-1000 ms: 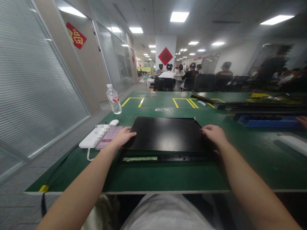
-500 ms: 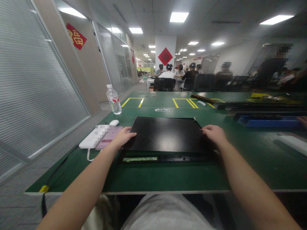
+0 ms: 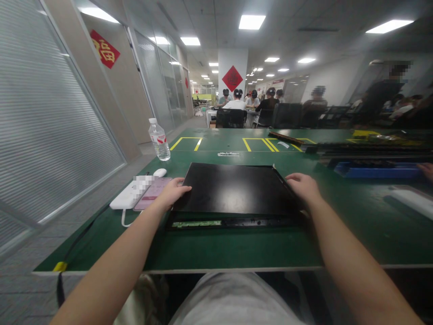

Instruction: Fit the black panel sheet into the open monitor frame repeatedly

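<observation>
A flat black display panel (image 3: 233,187) lies on the green table in front of me, slightly askew over a black frame (image 3: 260,222). Along the near side of that frame, a narrow green circuit strip (image 3: 198,224) shows. My left hand (image 3: 174,193) grips the panel's left edge, thumb on top and the other fingers mostly hidden at the side. At the right edge, my right hand (image 3: 303,187) is closed with its fingertips against the rim; its thumb is hard to make out.
On the left are a white power bank (image 3: 125,194) with a cable, a phone (image 3: 154,194), a white earbud-type case (image 3: 160,173) and a water bottle (image 3: 159,140). To the right sit a blue tray (image 3: 368,170), dark strips (image 3: 372,151) and another person's hand (image 3: 428,170).
The panel and my left hand keep their places. My right hand's fingers have shifted slightly along the right edge. The whole view has moved a little.
</observation>
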`<state>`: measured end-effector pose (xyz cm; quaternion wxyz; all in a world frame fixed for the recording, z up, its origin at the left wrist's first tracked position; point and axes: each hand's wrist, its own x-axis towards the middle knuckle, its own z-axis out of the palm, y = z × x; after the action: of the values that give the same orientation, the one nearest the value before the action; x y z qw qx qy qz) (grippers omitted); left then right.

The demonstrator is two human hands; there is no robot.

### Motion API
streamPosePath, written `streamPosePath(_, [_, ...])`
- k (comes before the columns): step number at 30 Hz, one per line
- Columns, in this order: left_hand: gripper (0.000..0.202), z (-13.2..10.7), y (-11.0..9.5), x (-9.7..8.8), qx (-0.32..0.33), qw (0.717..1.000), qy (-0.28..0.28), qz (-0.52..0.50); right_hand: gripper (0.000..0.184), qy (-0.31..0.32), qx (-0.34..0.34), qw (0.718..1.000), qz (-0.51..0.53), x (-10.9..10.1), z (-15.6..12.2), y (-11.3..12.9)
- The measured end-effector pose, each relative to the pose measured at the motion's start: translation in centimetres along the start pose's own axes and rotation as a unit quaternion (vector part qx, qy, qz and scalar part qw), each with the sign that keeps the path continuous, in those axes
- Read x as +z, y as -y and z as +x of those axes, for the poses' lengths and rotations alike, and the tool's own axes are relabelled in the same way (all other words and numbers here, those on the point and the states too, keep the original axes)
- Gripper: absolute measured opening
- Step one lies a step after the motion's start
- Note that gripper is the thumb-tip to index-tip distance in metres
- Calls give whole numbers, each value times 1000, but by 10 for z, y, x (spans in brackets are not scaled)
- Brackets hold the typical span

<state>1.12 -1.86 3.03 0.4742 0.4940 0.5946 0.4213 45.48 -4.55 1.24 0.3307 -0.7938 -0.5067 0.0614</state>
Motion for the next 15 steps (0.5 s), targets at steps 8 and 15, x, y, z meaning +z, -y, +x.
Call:
streamPosePath(8, [43,-3,-3,1,-9,1000,-8,-8,23,101,18,994,-34,12,7,-10])
streamPosePath(15, [40,-1,-1,1,2,1000,-8,8,37,151,20,987,-58,18,11,-16])
